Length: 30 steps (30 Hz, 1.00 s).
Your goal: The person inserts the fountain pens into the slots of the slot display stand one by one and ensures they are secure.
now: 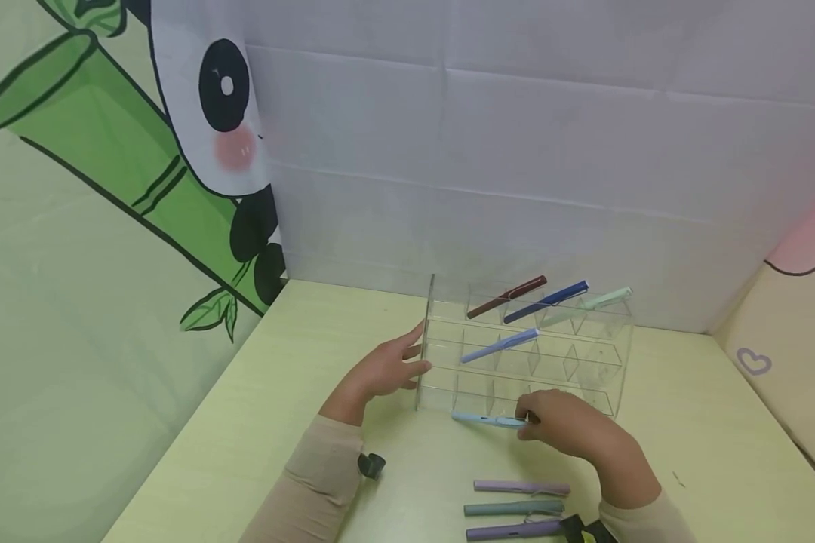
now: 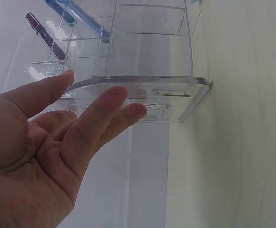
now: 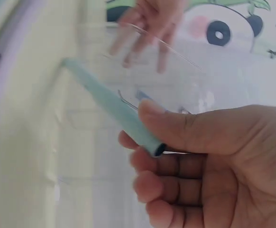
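Observation:
My right hand point(image 1: 572, 424) pinches a light blue pen point(image 1: 484, 419) by one end, between thumb and fingers. The pen lies nearly level in front of the lowest row of a clear tiered pen rack point(image 1: 509, 383). In the right wrist view this pen point(image 3: 110, 105) looks pale turquoise, with a metal clip. At the rack's left side panel is my left hand point(image 1: 382, 368), its fingers spread; the left wrist view shows them loosely extended by the panel's edge point(image 2: 142, 83). A periwinkle pen point(image 1: 499, 345) leans in the middle row.
Dark red point(image 1: 508, 296), dark blue point(image 1: 546, 302) and pale green point(image 1: 606, 299) pens lean in the top row. On the table before the rack lie a lilac pen point(image 1: 519, 487), a grey-green pen point(image 1: 512, 509) and a purple pen point(image 1: 512, 531). A pale wall cloth point(image 1: 516, 151) hangs behind.

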### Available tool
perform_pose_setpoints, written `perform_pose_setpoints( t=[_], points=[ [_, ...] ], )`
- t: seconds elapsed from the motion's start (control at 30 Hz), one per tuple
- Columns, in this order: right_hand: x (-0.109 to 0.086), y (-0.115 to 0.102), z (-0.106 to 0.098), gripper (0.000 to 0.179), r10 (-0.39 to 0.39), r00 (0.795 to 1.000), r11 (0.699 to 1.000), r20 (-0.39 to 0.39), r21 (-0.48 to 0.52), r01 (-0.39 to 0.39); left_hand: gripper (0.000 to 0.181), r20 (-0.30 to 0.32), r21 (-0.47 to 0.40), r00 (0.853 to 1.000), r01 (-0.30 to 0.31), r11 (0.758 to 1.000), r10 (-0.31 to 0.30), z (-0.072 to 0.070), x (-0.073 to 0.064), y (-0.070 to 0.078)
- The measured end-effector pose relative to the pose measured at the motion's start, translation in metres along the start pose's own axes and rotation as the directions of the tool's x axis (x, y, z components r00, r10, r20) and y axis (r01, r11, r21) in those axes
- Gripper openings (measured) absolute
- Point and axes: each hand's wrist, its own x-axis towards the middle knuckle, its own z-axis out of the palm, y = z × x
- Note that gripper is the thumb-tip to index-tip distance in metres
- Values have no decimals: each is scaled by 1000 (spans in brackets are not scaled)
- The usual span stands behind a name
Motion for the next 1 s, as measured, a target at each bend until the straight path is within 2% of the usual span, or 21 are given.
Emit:
perform_pose_setpoints(
  t=[0.1,0.23,0.43,0.7,0.87,1.0],
  points=[
    [-5,1,-10,6,-12,997,999,-78,-38,9,79,-5,-5,1000,7,1000,-7,0,1,-1],
    [-9,2,-20,6,-29,988,999,-152,-37,24,79,-7,-11,1000,8,1000,-8,0,2,-2],
    [-12,2,-24,6,-77,982,997,-173,-11,77,79,-6,-15,1000,17,1000,-17,1,2,-1],
    [-7,3,-21,28,-126,975,992,-183,-25,124,79,-4,-34,1000,12,999,-12,0,0,1],
    [-7,14,-24,16,-121,975,988,-188,70,136,79,4,-43,1000,8,999,-8,-1,-1,0],
    [-14,30,-34,11,-110,960,970,-258,183,160,79,8,-40,1000,5,999,-5,-2,0,0]
  ],
)
